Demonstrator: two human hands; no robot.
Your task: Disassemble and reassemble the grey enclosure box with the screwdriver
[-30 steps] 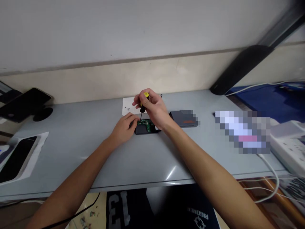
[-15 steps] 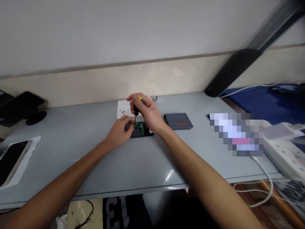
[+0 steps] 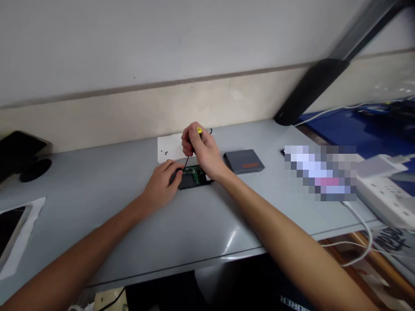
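In my right hand [image 3: 205, 151] is a screwdriver [image 3: 199, 130] with a yellow-capped dark handle, its fingers wrapped round it. The thin shaft slants down to the left, its tip near the upper left of a green circuit board [image 3: 196, 170]. That board sits in an open dark casing [image 3: 187, 181] on the grey table. My left hand [image 3: 165, 177] grips the casing's left end between thumb and fingers. Behind the hands lies a white paper sheet [image 3: 168, 151] with several tiny dark screws [image 3: 166, 153] on it.
Right of the casing rests a grey cover [image 3: 244, 160] with an orange label. Farther right are a blurred-out lit device [image 3: 319, 172], a white power strip [image 3: 385, 192] and a black lamp base [image 3: 293, 99]. A phone [image 3: 11, 224] lies at the left; a wall runs behind.
My right hand has closed more around the screwdriver and shifted slightly right, so the shaft now leans more. My left hand stays on the casing. The whole view has shifted a little.
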